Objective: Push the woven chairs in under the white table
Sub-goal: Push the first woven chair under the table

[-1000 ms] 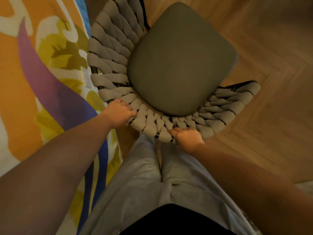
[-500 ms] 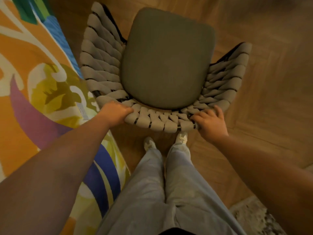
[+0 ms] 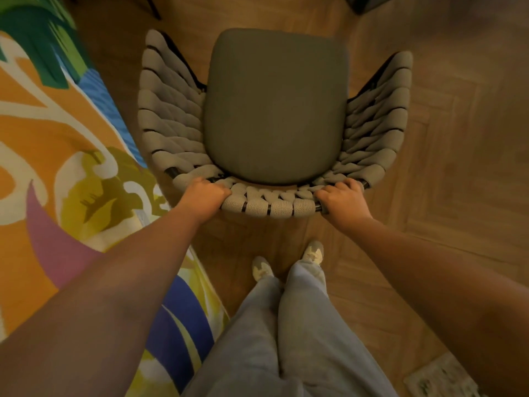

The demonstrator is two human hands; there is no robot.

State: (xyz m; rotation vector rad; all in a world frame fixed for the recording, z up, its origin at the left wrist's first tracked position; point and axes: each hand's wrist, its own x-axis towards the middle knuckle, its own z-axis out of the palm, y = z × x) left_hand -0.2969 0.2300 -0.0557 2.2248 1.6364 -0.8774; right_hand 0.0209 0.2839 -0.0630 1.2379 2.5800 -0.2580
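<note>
At frame centre, both hands, left hand [image 3: 204, 193] and right hand [image 3: 342, 197], are clenching the woven chair [image 3: 274, 110] backrest, now squared and farther forward, table unseen.

Your head view is dim and warm, an amber cast lying over everything; no lamp or glare shows; the light is soft and even, so shadows are faint. The upper corners fall darkest. Motion blur smears the colourful rug [image 3: 43, 144] at the left edge and the wood floor [image 3: 458, 138] at the right; the chair cushion [image 3: 274, 107] sits sharper in the middle. Wide-angle distortion stretches your forearms at the bottom edge.
</note>
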